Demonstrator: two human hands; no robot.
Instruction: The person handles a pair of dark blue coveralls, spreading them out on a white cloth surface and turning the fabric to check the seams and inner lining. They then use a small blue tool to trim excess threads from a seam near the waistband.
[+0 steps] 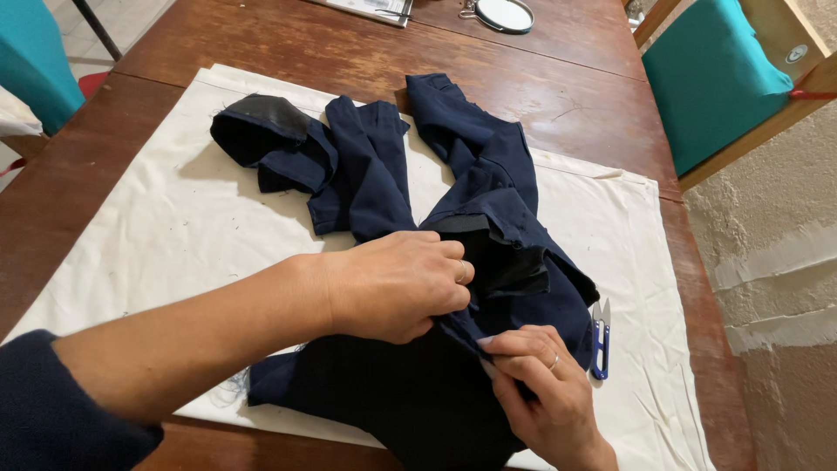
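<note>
— What do we have at the far left?

— Our left forearm comes in from the lower left, its dark blue sleeve (52, 410) pushed up. Beneath it lies a cream cloth (174, 227), spread over the brown wooden table (78, 166). A teal chair (30, 57) stands past the table's left corner.

— And on the cloth?

— A navy garment (384, 174) sprawls across the middle of it. One folded end, with a darker lining showing (261, 118), lies toward the upper left; two long parts run up toward the far edge, and the bulk gathers near us at the lower middle.

— Where is our left hand?

— Our left hand (392, 283) rests on the garment's middle, fingers curled together and bunched on a fold of the navy fabric beside a black band (497, 257). A ring shows on one finger.

— And the right?

— Our right hand (545, 392) comes up from the bottom edge, just below the left and close to it. Its fingertips (493, 344) are pinched together on the fabric's edge; it also wears a ring.

— Anything further right?

— Small blue-handled thread snips (600, 340) lie on the cloth, just beside the garment. Beyond the table's right corner stands a wooden chair with a teal cushion (715, 78). At the far edge sits a round framed object (504, 15); we cannot tell what it is.
</note>
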